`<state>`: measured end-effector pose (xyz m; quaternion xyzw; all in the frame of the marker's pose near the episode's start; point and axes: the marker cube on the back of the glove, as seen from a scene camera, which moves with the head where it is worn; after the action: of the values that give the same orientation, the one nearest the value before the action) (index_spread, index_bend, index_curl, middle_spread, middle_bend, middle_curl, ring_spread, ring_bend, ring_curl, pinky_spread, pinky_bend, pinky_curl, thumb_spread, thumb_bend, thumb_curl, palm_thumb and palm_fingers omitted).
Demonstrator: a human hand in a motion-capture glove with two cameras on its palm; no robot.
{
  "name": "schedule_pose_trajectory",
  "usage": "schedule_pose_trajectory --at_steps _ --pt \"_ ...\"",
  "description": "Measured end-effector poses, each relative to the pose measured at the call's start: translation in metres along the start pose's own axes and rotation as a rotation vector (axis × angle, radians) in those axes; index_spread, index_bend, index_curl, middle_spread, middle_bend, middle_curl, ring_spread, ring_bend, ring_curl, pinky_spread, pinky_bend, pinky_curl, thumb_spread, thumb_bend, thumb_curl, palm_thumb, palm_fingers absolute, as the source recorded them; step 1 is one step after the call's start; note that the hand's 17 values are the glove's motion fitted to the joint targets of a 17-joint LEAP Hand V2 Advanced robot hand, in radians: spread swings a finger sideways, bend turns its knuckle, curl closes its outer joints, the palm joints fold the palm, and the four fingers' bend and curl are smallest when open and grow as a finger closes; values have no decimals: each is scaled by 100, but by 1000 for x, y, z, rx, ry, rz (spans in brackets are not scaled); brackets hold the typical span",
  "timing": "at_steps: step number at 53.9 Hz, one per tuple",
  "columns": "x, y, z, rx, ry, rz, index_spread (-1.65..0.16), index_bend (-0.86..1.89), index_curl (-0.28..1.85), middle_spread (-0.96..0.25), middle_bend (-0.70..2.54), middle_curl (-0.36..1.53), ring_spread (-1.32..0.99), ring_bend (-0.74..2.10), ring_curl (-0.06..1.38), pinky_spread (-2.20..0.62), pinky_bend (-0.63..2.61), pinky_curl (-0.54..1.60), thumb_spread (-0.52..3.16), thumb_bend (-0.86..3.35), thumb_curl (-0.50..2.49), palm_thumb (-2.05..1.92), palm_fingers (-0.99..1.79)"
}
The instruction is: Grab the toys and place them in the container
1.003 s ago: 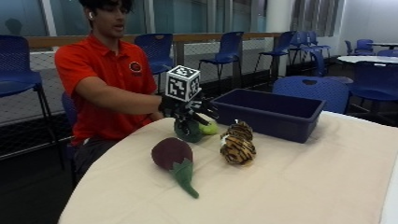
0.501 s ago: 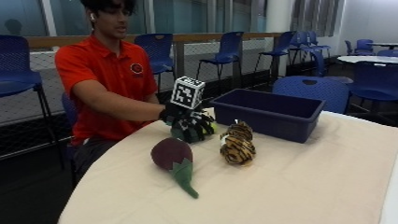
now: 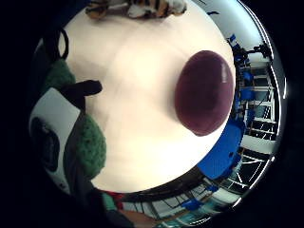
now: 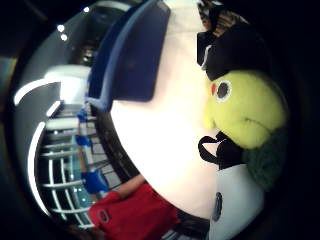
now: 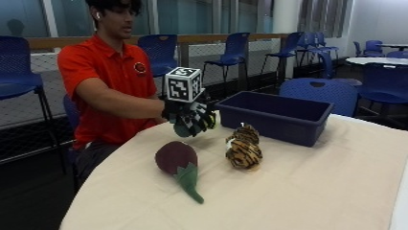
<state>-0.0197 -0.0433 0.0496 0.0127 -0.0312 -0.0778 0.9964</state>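
Black-gloved right hand (image 5: 191, 117) has its fingers curled around a green and yellow plush toy (image 5: 203, 122), lifted above the near left side of the beige table (image 5: 319, 187). To finish this step well, carry the toy right and farther back over the navy container (image 5: 275, 116), clearing its rim before letting go. The forearm reaches out level from the seated person. A plush eggplant (image 5: 177, 160) and striped tiger toy (image 5: 243, 148) lie on the table, nearer the camera.

Three soft toys, one container on the table (image 5: 331, 191)

One green-and-yellow toy (image 5: 191, 123), one plush eggplant (image 5: 177, 158), one plush tiger (image 5: 243, 149) (both beside the bin), one blue container (image 5: 274, 116).
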Motion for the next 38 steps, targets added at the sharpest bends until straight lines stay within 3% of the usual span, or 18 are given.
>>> schedule_pose_trajectory --at_steps 21,38 --pt "-65 -48 -111 75 -23 -97 -48 31 29 -39 44 45 -56 92 46 -43 107 39 83 19 79 74 79" --pt "-154 -139 -130 70 -39 -176 -49 26 35 -39 39 50 -59 90 50 -44 105 41 69 18 92 75 78"
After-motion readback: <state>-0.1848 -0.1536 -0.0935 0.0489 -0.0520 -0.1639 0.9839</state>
